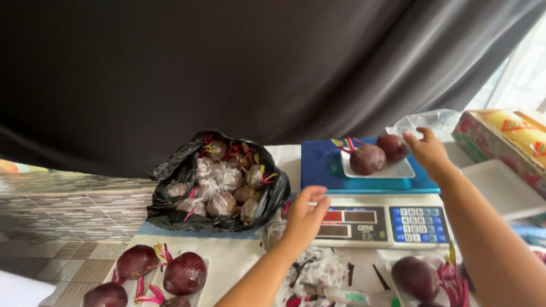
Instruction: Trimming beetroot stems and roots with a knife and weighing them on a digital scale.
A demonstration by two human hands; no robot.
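Beetroots weighed on scale

Bag point(170, 193) of wrapped beetroots sits left on desk point(233, 258). Left hand point(304, 219), grip open and empty, reaches the scale point(375, 222). Right hand point(427, 150), fingers loose, touches beetroot point(393, 146) on white tray point(401, 169).

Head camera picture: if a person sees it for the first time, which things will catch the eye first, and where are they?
First, the two dark red beetroots on a white tray atop the blue weighing scale, centre right, where the right hand touches them. Next, the black bag full of wrapped beetroots, centre left. The left hand hovers at the scale's display.
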